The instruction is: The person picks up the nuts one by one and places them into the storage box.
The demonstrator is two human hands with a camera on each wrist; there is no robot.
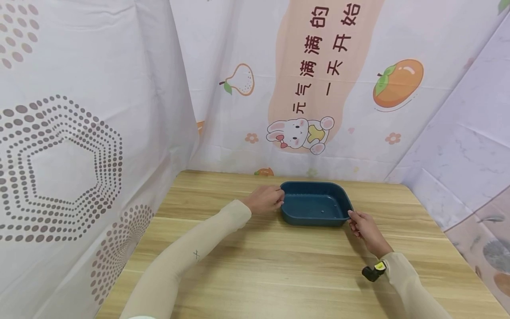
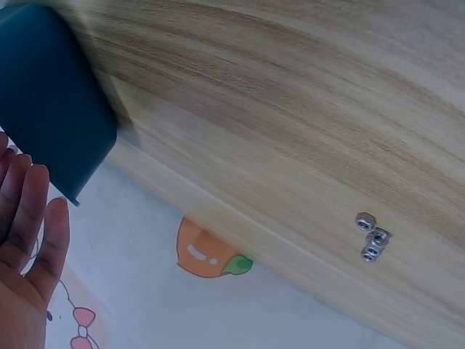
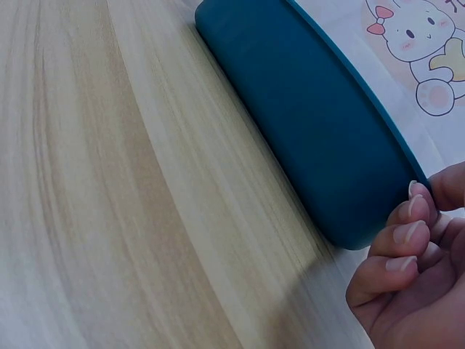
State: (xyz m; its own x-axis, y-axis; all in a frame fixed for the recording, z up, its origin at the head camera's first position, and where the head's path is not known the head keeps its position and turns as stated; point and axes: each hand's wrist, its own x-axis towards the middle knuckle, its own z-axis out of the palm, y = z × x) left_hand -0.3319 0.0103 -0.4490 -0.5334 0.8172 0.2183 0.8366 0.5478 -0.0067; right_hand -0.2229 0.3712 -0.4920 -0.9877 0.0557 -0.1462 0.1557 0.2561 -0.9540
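Here, left hand [image 1: 264,199] and right hand [image 1: 364,228] gripping blue tray [image 1: 314,217] ends

The dark teal rectangular plastic tray [image 1: 314,206] looks smooth, with a soft satin sheen. The pale wooden table [image 1: 279,270] shows straight grain under a matt finish. Three small silver hex nuts [image 2: 370,238], probably metal, shine brightly. The printed white backdrop sheets [image 1: 99,88] look creased and faintly glossy.
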